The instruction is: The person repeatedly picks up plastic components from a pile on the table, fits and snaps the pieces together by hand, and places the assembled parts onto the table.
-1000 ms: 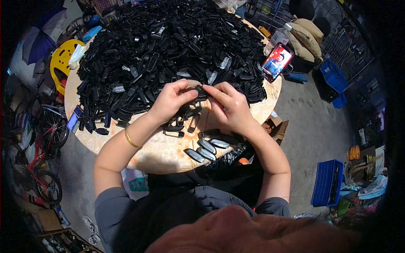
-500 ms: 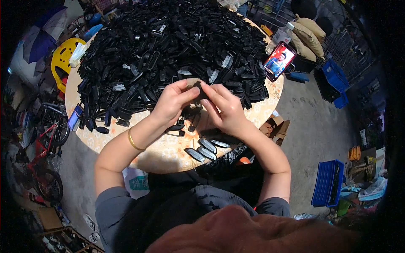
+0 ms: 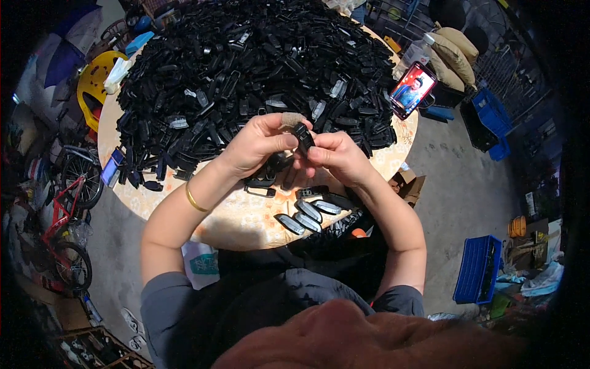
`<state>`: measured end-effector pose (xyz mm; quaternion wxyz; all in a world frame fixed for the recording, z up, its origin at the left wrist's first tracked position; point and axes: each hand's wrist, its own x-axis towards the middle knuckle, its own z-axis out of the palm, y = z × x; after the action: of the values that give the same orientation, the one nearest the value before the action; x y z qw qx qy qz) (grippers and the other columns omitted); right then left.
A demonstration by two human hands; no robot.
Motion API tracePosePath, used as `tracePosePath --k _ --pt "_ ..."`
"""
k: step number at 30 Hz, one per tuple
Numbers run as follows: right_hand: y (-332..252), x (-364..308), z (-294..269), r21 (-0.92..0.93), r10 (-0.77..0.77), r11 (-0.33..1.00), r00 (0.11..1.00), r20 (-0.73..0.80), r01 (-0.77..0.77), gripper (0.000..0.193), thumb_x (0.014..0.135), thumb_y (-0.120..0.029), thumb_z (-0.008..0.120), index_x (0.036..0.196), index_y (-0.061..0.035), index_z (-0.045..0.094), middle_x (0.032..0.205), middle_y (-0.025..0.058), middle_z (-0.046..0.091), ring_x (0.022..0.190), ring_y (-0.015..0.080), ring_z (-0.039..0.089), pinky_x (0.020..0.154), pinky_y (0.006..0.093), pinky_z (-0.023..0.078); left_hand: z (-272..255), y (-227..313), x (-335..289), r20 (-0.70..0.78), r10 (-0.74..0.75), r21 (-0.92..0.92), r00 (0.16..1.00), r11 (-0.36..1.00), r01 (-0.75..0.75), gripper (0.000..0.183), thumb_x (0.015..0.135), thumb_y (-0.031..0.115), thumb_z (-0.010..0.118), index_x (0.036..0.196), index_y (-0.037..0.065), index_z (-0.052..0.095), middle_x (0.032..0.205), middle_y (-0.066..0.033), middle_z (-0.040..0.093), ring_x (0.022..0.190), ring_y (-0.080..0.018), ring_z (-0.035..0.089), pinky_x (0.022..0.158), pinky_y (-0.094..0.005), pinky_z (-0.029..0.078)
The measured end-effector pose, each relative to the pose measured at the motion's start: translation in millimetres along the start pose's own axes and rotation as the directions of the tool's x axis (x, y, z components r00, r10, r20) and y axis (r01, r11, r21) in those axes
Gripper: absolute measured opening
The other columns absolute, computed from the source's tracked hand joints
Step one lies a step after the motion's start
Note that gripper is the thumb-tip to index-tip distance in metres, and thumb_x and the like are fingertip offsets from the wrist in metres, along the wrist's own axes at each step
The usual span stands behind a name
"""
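Observation:
Over the near side of a round table (image 3: 233, 237), both my hands meet on a small black plastic part (image 3: 303, 136) standing nearly upright. My left hand (image 3: 258, 144) pinches it from the left between thumb and fingers; a beige wrap (image 3: 292, 119) covers a fingertip. On the part's lower right side, my right hand (image 3: 338, 157) grips with thumb and curled fingers. Below the hands lie several silver-faced, oblong black parts (image 3: 307, 222) in a group and a few loose black frames (image 3: 260, 191). Beyond, a large heap of similar black parts (image 3: 246, 80) covers the table.
A phone with a lit screen (image 3: 413, 90) stands at the table's right edge by a clear bottle (image 3: 419, 49). Another phone (image 3: 112, 167) lies at the left edge. A blue crate (image 3: 477, 269) sits on the floor at right; a red bicycle (image 3: 64, 212) is at left.
The black part has turned more upright and shows more plainly between my hands. My right hand has shifted lower and slightly right, its fingers now curled under the part.

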<state>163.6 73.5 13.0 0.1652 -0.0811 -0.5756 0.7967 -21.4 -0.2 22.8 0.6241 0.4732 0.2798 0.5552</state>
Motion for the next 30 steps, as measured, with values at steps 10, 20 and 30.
tracePosePath --k 10,20,30 --pt "-10.8 5.9 -37.6 -0.858 -0.254 0.513 0.95 -0.179 -0.025 0.021 0.084 -0.018 0.062 0.094 0.0001 0.065 0.079 0.0075 0.064 0.069 0.0123 0.06 0.063 0.0267 0.048 36.1 -20.8 -9.7 0.317 0.111 0.836 0.942 0.436 -0.333 0.025 0.071 0.013 0.07 0.094 0.008 0.062 0.081 -0.0055 0.057 0.084 -0.0215 0.053 0.077 -0.0339 0.043" --pt "8.3 2.4 -6.4 -0.957 -0.22 0.088 0.942 0.252 0.276 0.02 0.068 -0.017 0.067 0.086 -0.0092 0.066 0.082 0.0097 0.056 0.08 0.0285 0.057 0.068 0.0379 0.048 -12.7 -26.8 21.2 0.056 0.432 0.996 0.9 0.04 -0.081 0.015 0.075 0.018 0.065 0.081 0.004 0.064 0.076 -0.0107 0.061 0.082 -0.0287 0.055 0.071 -0.0366 0.045" --pt "11.0 0.2 -2.8 -0.971 -0.113 0.105 0.972 0.204 0.216 0.025 0.065 -0.012 0.069 0.087 -0.0039 0.062 0.081 0.0132 0.059 0.079 0.0303 0.058 0.073 0.0379 0.047 -19.5 -23.0 21.7 -0.055 0.219 0.996 0.974 0.086 0.037 0.022 0.068 0.014 0.071 0.084 0.002 0.06 0.08 -0.0124 0.061 0.083 -0.0294 0.055 0.075 -0.0371 0.045"
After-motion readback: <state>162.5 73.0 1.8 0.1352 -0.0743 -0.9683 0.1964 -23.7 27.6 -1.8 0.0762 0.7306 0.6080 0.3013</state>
